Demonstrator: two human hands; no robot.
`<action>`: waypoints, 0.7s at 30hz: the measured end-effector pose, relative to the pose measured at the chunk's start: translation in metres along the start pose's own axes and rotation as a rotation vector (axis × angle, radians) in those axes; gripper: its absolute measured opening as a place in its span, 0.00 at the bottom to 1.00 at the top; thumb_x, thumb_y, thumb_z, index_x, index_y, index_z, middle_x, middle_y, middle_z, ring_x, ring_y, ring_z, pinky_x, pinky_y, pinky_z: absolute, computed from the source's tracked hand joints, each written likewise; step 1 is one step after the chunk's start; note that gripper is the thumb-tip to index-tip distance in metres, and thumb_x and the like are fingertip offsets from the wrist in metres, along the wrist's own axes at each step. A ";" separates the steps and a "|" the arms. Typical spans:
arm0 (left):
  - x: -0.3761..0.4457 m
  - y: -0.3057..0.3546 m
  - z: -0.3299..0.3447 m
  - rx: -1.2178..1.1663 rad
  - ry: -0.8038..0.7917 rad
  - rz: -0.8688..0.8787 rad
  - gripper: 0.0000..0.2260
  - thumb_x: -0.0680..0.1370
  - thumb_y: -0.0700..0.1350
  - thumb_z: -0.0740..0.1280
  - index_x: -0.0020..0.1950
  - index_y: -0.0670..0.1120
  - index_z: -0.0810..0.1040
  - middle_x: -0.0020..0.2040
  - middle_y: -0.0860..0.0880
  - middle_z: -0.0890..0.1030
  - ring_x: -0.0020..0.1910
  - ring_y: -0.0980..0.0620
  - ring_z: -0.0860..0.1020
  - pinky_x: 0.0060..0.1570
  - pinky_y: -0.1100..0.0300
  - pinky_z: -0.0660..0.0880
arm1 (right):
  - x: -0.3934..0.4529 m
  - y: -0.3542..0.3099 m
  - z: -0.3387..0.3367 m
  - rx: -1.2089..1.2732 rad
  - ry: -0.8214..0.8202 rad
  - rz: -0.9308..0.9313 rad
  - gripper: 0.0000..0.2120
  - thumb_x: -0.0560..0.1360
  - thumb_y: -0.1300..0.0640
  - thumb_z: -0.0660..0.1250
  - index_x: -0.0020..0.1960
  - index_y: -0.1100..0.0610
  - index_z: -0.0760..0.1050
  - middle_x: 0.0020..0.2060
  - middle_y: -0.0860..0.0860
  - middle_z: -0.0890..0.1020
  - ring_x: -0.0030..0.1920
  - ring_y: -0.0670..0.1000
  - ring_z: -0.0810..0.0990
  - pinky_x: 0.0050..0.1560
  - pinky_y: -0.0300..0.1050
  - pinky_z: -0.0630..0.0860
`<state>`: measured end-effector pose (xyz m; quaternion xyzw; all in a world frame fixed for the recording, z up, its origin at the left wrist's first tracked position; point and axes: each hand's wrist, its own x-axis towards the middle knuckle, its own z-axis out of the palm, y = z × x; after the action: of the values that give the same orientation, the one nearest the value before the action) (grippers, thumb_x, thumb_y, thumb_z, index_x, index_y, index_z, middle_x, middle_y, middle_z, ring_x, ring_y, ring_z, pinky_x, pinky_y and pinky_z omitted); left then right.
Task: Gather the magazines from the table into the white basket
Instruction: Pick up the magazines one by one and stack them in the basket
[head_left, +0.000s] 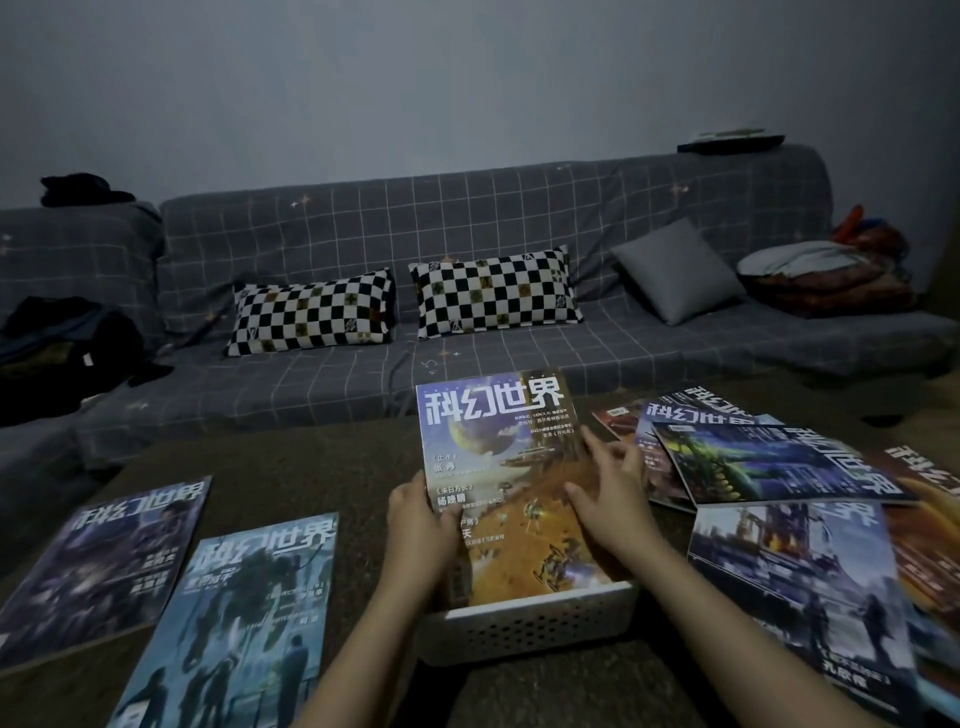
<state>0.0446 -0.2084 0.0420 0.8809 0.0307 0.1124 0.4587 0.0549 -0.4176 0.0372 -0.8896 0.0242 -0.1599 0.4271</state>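
At the near edge of the table (322, 467), midway along it, stands the one white basket (524, 626), its perforated front wall facing the camera. One magazine (506, 483) with a blue and orange cover stands tilted in it, its lower edge down inside the basket and its top leaning away toward the sofa (467, 218). The left hand (423, 535) grips the magazine's left edge, fingers curled round it. The right hand (613, 499) lies against the right edge with fingers spread and fairly straight, touching the cover; whether the thumb hooks behind it cannot be told.

Two magazines lie flat and face up toward the table's left edge: a dark purple one (104, 561) nearest that edge, and a teal one (244, 618) just beside it, closer to the basket. Toward the right edge a loose overlapping heap of magazines (789, 467) is fanned out; at least five covers show, but blur and overlap make an exact count uncertain. The nearest of these (800, 582), blue with dark figures, lies just beside the basket's right side.

On the sofa beyond the far edge rest two checkered pillows (311, 312) (496, 291) and one plain grey cushion (675, 270).
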 end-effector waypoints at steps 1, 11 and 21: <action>0.005 0.002 -0.001 0.009 -0.022 0.027 0.16 0.78 0.43 0.63 0.66 0.48 0.70 0.62 0.45 0.72 0.61 0.46 0.73 0.61 0.51 0.71 | 0.005 0.000 -0.002 0.031 -0.008 0.028 0.34 0.75 0.55 0.66 0.75 0.50 0.52 0.68 0.52 0.60 0.64 0.50 0.64 0.64 0.41 0.59; 0.043 -0.001 -0.004 -0.166 -0.182 0.063 0.20 0.80 0.58 0.56 0.71 0.58 0.61 0.62 0.57 0.76 0.58 0.56 0.76 0.62 0.46 0.71 | 0.050 -0.002 0.003 0.262 -0.241 0.131 0.26 0.75 0.39 0.58 0.68 0.51 0.64 0.58 0.50 0.77 0.53 0.50 0.78 0.52 0.49 0.75; 0.027 0.016 -0.016 -0.442 -0.082 0.182 0.15 0.80 0.48 0.60 0.63 0.64 0.68 0.52 0.58 0.82 0.49 0.59 0.82 0.44 0.61 0.78 | 0.035 -0.027 -0.013 0.328 -0.081 -0.019 0.20 0.78 0.49 0.59 0.68 0.53 0.64 0.56 0.47 0.78 0.52 0.48 0.77 0.52 0.48 0.75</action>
<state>0.0666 -0.2009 0.0687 0.7622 -0.0927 0.1214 0.6291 0.0810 -0.4163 0.0750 -0.8139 -0.0282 -0.1296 0.5656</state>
